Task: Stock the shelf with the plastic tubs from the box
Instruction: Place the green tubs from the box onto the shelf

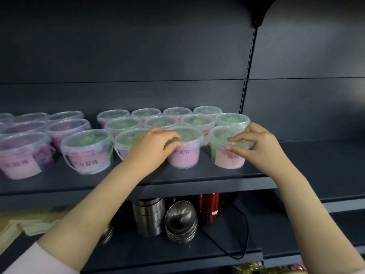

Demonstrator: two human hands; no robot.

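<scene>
Left hand (153,144): fingers curled over clear round pink-labelled plastic tub (184,158) at its fingertips. Right hand (256,144): pinches matching green-filled tub (227,159) beneath it.

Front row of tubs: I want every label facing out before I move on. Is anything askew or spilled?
Only the right-end tub, pinched by the right hand: its label is turned aside, showing green contents at its left. The neighbouring tub, held by the left hand, faces squarely. No spill shows.
</scene>
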